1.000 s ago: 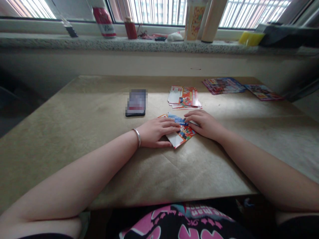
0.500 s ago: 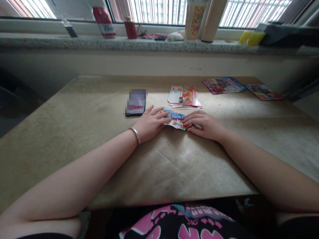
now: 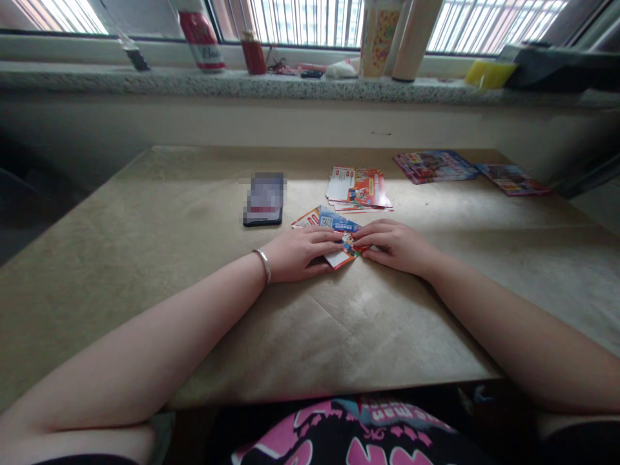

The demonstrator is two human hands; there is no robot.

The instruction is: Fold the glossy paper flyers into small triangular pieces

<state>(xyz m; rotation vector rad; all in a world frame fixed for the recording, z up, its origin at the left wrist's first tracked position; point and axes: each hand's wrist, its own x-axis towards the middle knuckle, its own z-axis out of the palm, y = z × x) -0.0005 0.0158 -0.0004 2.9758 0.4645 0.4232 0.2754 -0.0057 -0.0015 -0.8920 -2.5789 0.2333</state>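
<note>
A colourful printed flyer (image 3: 338, 222), partly folded over itself, lies on the table between my hands. Its blue part carries a QR code, and a white flap with a red edge slants toward me. My left hand (image 3: 306, 253), wearing a silver bangle on the wrist, rests on it with fingers stretched out flat across the fold. At the flyer's right end, my right hand (image 3: 397, 244) has bent fingers closed on the paper, covering that corner. Just beyond lies a stack of similar orange-and-white flyers (image 3: 361, 187).
A phone (image 3: 264, 200) lies left of the flyers. Two piles of purple-blue leaflets, one fanned (image 3: 436, 166) and one smaller (image 3: 514, 179), are at the table's far right. A stone windowsill (image 3: 290, 85) holds a red can (image 3: 202, 40), bottles and a yellow object (image 3: 490, 74).
My left hand has slid slightly toward me and right, fingertips now further over the flyer. More of the flyer's left end and a white flap show. My right hand has barely moved.
</note>
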